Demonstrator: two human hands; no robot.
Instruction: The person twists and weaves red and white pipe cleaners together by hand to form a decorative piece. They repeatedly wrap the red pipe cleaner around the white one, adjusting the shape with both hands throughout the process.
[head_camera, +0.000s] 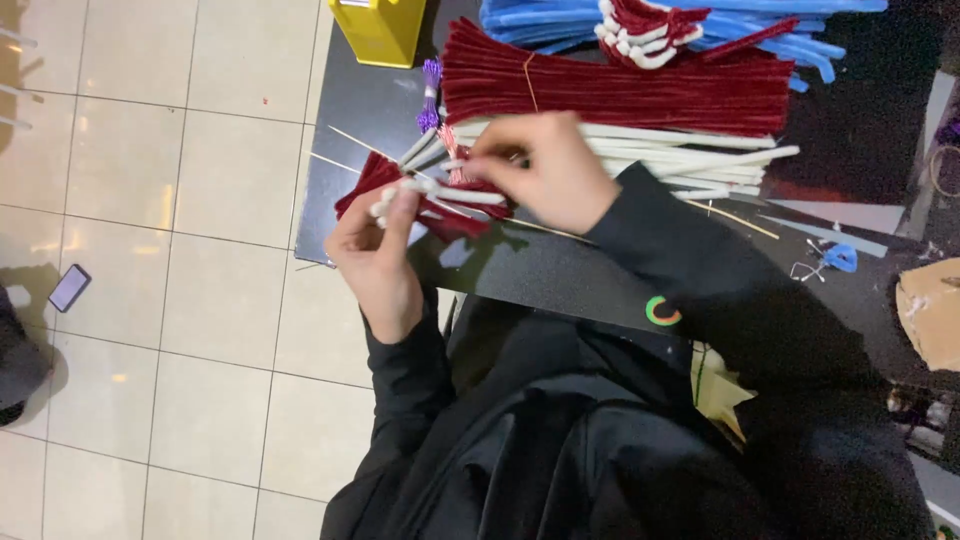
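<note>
Left hand (375, 255) grips a half-made piece of dark red and white pipe cleaners (425, 200) just above its fingertips. Right hand (545, 170) pinches the white stem on that piece, touching it. Beyond the right hand: white pipe cleaner bundle (690, 160), dark red bundle (620, 90), on the black bench (560, 270).

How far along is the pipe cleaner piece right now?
Done: one finished red-and-white piece lies on the blue bundle. In hand: left hand and right hand work a red-and-white piece. Left: big red bundle and white bundle sit unused.
</note>
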